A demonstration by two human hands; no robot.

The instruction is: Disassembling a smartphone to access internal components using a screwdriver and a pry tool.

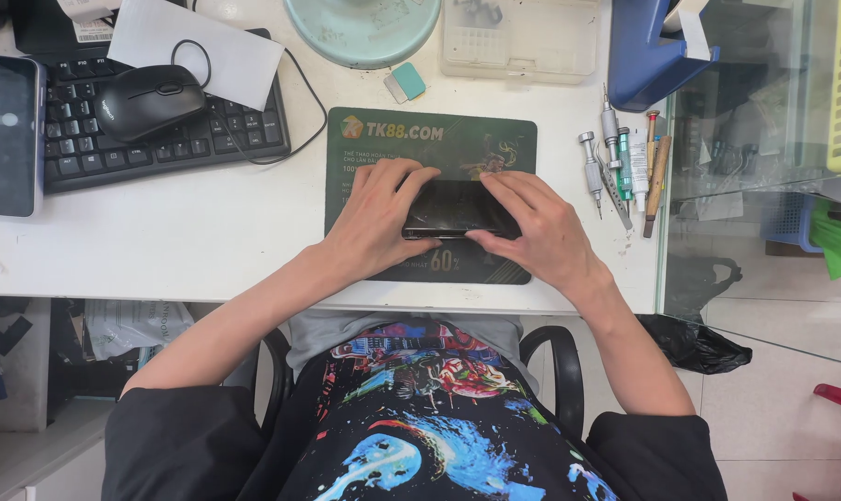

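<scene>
Nearest to the camera, the person sits in a black chair with round armrests and wears a shirt with a bright, colourful print. Both forearms reach forward over the edge of the white desk. The left hand and the right hand grasp together a dark, flat, glossy phone; the fingers curl over its short ends and the thumbs press at its near edge. The phone lies at the middle of a dark green rectangular mat with a matte surface.

At 3 o'clock from the phone, several thin screwdrivers and tools with metal shafts lie side by side, close to a glass panel. At 10 o'clock sits a black keyboard, and a rounded black mouse rests on it. At 9 o'clock, at the desk's edge, lies a dark tablet. Farther, at 12 o'clock, stand a round pale green base and a clear plastic box.
</scene>
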